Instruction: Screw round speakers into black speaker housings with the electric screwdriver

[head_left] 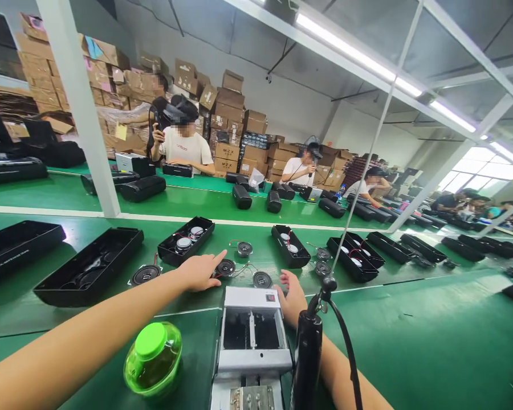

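My left hand (200, 272) is over the green bench, index finger and thumb apart. It is beside a round black speaker driver (226, 267), and I cannot tell whether it touches it. Behind the grey screw feeder (253, 357), my right hand (292, 296) has loosely bent fingers with nothing visible in them. Another speaker driver (263, 279) with thin wires lies just left of those fingers. A third driver (244, 249) rests farther back. The black electric screwdriver (308, 359) hangs upright from a cord in front of my right forearm.
A green-capped jar (153, 359) stands left of the feeder. Open black speaker housings (92, 265) line the bench, several with white-backed drivers inside. A white post (85, 108) rises at the left. Across the bench, people (186, 145) sit near stacked cartons (228, 117).
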Motion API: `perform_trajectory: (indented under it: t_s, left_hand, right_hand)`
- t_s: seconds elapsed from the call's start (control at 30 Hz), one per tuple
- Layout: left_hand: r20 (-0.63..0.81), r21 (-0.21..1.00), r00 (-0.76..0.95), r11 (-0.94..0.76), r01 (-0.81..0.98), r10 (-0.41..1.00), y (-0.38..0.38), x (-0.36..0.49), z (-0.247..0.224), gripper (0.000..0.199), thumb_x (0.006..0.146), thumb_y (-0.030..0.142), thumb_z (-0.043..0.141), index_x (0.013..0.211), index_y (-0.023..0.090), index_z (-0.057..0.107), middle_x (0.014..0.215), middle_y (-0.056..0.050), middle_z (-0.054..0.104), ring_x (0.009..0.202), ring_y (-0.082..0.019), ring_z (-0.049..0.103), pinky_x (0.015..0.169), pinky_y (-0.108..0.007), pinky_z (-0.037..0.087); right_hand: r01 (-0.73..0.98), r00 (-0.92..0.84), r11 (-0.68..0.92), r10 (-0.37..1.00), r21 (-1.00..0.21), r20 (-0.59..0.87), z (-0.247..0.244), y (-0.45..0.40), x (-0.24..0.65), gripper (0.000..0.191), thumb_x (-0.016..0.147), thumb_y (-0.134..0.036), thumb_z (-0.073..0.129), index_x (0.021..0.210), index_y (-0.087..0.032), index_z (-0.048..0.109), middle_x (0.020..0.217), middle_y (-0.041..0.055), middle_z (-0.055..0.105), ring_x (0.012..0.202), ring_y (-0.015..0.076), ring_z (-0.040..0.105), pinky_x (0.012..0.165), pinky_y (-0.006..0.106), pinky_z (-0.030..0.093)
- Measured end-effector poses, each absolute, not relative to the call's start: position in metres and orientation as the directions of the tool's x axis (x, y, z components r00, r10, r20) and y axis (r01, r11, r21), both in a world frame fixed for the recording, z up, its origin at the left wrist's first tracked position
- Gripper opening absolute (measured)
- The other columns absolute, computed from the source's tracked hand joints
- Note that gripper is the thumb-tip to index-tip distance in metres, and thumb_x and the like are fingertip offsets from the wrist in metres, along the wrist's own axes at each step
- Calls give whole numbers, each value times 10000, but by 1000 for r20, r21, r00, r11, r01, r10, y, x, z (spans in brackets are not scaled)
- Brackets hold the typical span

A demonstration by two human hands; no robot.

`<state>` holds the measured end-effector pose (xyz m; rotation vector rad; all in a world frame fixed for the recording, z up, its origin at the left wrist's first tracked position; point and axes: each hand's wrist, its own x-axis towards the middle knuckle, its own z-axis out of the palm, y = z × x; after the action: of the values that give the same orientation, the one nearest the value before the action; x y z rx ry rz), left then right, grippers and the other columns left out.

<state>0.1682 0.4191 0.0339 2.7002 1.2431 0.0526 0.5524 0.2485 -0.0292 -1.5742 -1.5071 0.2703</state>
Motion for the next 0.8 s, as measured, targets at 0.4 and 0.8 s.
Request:
perform_trajectory:
  t_s: [0.4, 0.8]
  left_hand:
    - [-142, 178, 690, -667, 723, 710, 423, 193, 64, 543, 1198, 533, 909, 1634, 231, 790, 1655, -151, 810, 1427, -345, 837, 1209, -607, 760]
    - [141, 449, 336, -362, 817, 931, 314, 8, 138, 622, 1224, 609, 849, 1709, 231, 748, 1600, -150, 847, 1353, -330, 868, 1203, -604, 753]
  right_hand:
    - [594, 366, 119, 841, -796, 398, -38, 252, 556, 422, 1240, -510, 871, 1581, -263, 835, 1654, 147, 837, 1380, 316, 861, 1183, 559, 788]
    - [538, 438, 141, 796, -831, 418, 16, 234, 517, 496, 1219, -515, 899, 1602, -210, 819, 1621, 136, 843, 1392, 359, 871, 1163, 582, 794]
